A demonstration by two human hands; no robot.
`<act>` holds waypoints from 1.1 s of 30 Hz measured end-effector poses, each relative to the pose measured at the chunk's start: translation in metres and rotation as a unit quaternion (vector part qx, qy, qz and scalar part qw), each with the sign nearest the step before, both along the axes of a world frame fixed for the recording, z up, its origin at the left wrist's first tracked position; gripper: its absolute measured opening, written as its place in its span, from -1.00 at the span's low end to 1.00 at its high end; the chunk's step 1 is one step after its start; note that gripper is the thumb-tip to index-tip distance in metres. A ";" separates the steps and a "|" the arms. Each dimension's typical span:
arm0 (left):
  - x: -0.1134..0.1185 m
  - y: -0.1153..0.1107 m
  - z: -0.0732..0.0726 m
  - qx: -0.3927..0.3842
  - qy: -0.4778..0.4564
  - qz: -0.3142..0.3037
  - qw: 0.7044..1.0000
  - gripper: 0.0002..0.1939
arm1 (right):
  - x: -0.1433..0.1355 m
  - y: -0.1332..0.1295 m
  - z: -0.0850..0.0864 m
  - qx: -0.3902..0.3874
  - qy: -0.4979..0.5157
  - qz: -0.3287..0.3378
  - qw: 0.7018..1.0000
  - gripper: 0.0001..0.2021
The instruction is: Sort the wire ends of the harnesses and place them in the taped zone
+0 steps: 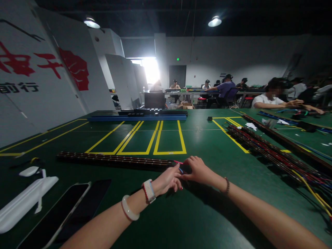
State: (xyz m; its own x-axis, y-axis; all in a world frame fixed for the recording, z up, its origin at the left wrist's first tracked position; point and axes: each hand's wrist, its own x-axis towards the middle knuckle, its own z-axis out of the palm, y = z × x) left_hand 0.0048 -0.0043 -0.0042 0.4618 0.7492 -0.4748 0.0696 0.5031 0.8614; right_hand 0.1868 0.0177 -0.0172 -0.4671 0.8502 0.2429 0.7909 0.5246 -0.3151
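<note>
At frame centre, my left hand (168,180) and right hand (197,170) pinched shut on thin, limp wires (178,162) protruding from the stiff connector strip (114,160), best gripped near its end.

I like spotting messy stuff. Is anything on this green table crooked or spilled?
Nothing is spilled or broken. The long dark strip lies straight, both hands at its right end by some thin wires. Only the pile of strips and wires on the right looks loosely fanned.

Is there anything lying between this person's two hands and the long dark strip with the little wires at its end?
Nothing visible does. The left hand and right hand already meet at the right end of the long dark strip, fingers on the red and blue wires there. The phone lies well off to the left.
</note>
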 end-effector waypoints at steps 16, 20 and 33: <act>0.013 0.003 -0.016 -0.018 -0.115 0.091 0.989 -0.70 | -0.016 -0.016 -0.005 0.336 -0.139 0.139 0.921 -0.92; 0.012 0.003 -0.017 -0.007 -0.114 0.089 0.989 -0.69 | -0.019 -0.020 0.001 0.335 -0.187 0.158 0.910 -0.90; 0.011 -0.001 -0.014 0.002 -0.090 0.062 0.994 -0.70 | -0.019 -0.027 0.027 0.168 -0.195 0.034 0.966 -0.82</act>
